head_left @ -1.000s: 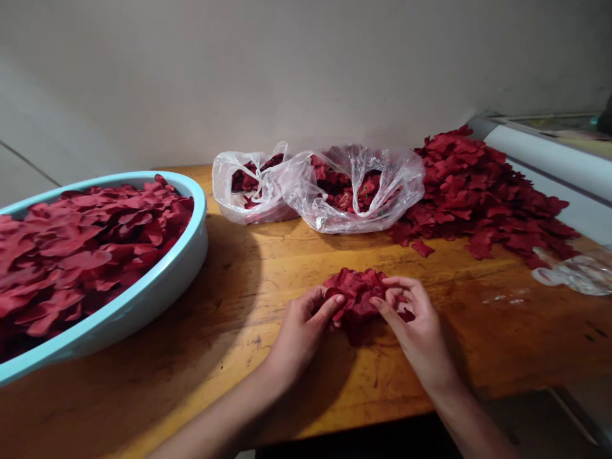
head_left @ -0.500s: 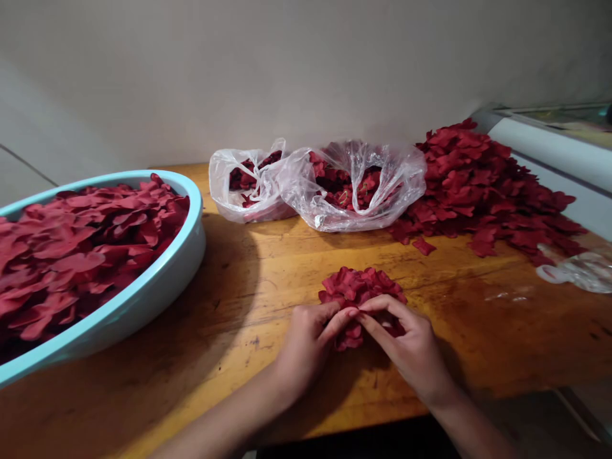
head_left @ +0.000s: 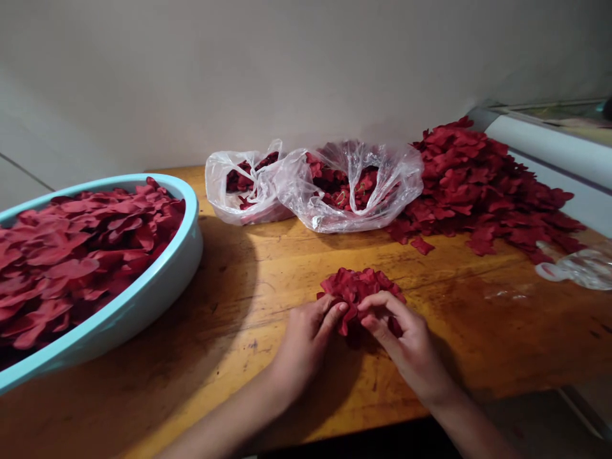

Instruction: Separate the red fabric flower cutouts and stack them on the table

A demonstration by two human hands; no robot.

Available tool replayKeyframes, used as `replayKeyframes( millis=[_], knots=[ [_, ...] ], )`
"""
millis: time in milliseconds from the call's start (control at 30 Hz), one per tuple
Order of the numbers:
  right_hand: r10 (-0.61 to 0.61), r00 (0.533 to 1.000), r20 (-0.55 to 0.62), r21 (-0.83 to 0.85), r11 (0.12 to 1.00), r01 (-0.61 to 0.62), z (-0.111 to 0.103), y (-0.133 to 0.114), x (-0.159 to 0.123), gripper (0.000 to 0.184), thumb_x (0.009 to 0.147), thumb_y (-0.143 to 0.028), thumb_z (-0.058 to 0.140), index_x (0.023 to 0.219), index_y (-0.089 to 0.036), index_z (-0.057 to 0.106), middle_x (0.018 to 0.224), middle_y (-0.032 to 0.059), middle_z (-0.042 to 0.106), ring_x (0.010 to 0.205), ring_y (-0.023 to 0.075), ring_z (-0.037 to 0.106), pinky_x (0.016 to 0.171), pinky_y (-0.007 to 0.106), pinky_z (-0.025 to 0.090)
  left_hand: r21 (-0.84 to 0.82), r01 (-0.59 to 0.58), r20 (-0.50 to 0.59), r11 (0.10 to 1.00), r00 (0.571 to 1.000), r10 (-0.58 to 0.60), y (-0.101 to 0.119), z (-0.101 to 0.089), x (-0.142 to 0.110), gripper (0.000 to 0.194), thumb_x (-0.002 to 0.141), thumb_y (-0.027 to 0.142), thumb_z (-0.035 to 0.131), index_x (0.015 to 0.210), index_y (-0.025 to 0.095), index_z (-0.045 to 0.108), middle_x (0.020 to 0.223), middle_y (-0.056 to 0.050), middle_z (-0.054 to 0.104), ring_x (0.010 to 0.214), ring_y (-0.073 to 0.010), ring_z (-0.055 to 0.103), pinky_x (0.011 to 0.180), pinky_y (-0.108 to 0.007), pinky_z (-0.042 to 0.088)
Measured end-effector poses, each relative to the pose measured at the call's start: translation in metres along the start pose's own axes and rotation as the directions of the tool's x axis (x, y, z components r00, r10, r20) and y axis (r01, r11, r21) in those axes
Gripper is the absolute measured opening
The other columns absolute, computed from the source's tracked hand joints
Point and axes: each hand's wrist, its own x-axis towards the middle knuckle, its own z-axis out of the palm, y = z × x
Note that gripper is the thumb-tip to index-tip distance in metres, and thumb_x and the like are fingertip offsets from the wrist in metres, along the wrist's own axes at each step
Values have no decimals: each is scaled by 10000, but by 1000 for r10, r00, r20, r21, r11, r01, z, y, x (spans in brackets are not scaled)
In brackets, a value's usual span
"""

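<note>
A ruffled cluster of dark red cloth-like petals [head_left: 356, 285] lies on the wooden table at the near middle, partly hidden behind my fingers. My left hand [head_left: 308, 335] is at its left edge, thumb and forefinger closed on a petal layer. On the other side my right hand [head_left: 404, 338] curls over the near right edge, its thumb and forefinger tips close together on the petals. A narrow gap with red petals showing separates the two hands. The cluster's underside is out of sight.
A pale blue basin [head_left: 191, 239] heaped with red petals stands at left. Against the wall sit two clear plastic bags [head_left: 315, 220] holding red pieces. To their right rises a loose petal pile [head_left: 463, 185], with a crumpled clear plastic piece [head_left: 586, 268] at the table's right.
My fingertips, close together at the cluster's near edge before, have moved apart. The petals between them have shifted, with one fold now standing up there. The view has turned slightly.
</note>
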Motion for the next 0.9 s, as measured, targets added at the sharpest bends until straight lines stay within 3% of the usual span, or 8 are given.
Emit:
replayKeyframes(
  millis=[67, 233, 400, 567, 700, 900],
  knots=[
    [5, 999, 50, -10, 1000, -4, 2, -2, -2, 178, 819, -386, 601, 929, -249, 571, 742, -22, 563, 636, 120, 527, 557, 213, 423, 23, -16, 15, 1000, 1000, 16, 0, 1, -1, 305, 909, 340, 409, 685, 174, 531, 658, 2, 558, 622, -133, 507, 625, -224, 367],
    [48, 998, 50, -12, 999, -48, 4, -2, -1, 162, 826, -361, 592, 927, -235, 585, 757, -17, 613, 596, 110, 534, 539, 214, 429, 42, -21, 16, 999, 1000, 21, 0, 3, 0, 319, 903, 335, 419, 645, 171, 511, 614, 14, 527, 581, -121, 490, 589, -217, 352],
    [122, 980, 154, 146, 979, -145, 4, -2, 4, 145, 830, -331, 569, 892, -207, 610, 795, 6, 655, 695, 143, 618, 617, 242, 503, 6, 12, 8, 1000, 1000, -12, 0, 1, 0, 352, 874, 358, 466, 583, 167, 517, 556, 23, 508, 537, -109, 455, 541, -205, 333],
    [84, 972, 217, 146, 982, -117, 5, -5, 8, 157, 788, -346, 622, 843, -201, 646, 812, 14, 665, 775, 162, 618, 689, 262, 512, -44, 79, 6, 996, 997, -79, -6, 0, 2, 404, 827, 405, 527, 506, 162, 496, 473, 30, 461, 471, -99, 401, 462, -203, 280],
    [90, 990, 112, 133, 986, -104, 4, -4, 8, 153, 799, -352, 607, 808, -201, 620, 744, 0, 634, 690, 143, 594, 623, 239, 496, -91, 76, 45, 993, 996, -72, -5, 1, 3, 410, 867, 412, 463, 542, 167, 513, 499, 21, 497, 490, -109, 444, 502, -206, 338],
    [162, 981, -109, 248, 960, -131, -3, 14, 9, 168, 816, -372, 597, 827, -206, 573, 727, -13, 588, 665, 126, 567, 606, 220, 463, -139, 41, 13, 989, 999, -40, -2, 2, 2, 241, 903, 356, 419, 839, 178, 568, 731, -3, 602, 674, -139, 542, 661, -220, 412]
  ],
)
